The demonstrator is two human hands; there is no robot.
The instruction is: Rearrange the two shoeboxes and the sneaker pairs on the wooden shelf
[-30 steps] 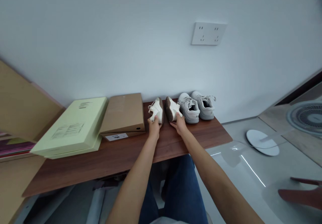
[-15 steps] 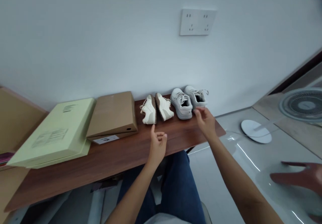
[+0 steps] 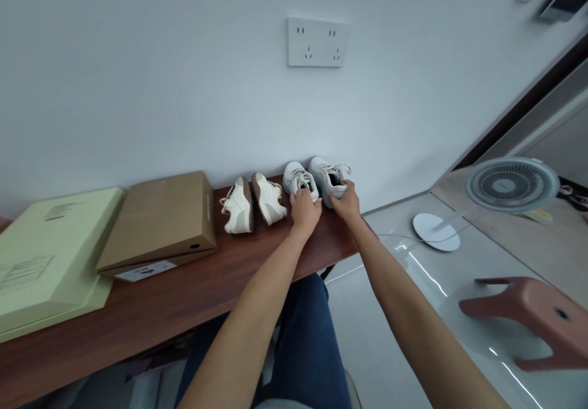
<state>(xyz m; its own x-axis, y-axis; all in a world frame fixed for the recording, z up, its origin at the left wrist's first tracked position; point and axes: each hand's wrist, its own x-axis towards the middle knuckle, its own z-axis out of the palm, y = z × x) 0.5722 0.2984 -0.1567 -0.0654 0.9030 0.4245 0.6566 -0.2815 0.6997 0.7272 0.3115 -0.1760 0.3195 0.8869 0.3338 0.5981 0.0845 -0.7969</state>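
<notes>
Two white sneakers stand side by side against the wall near the right end of a brown wooden table (image 3: 257, 262). My left hand (image 3: 305, 212) grips the heel of the left sneaker (image 3: 294, 173), its fingers at the shoe's opening. On the right sneaker (image 3: 320, 169), my right hand (image 3: 348, 201) is closed around the heel. Left of this pair are two cream shoes with brown soles: one cream shoe (image 3: 239, 208) and another cream shoe (image 3: 271, 199) lean with their soles facing each other. No hand touches them.
A brown cardboard shoebox (image 3: 156, 213) and a pale yellow box (image 3: 55, 256) lie on the table's left part. A power socket (image 3: 318, 43) is on the wall. To the right stand a white fan (image 3: 505, 185) and a pinkish plastic stool (image 3: 537, 311).
Both hands have reached forward to the white sneakers and taken hold of their heels. The view has turned to the right, bringing more of the stool into sight.
</notes>
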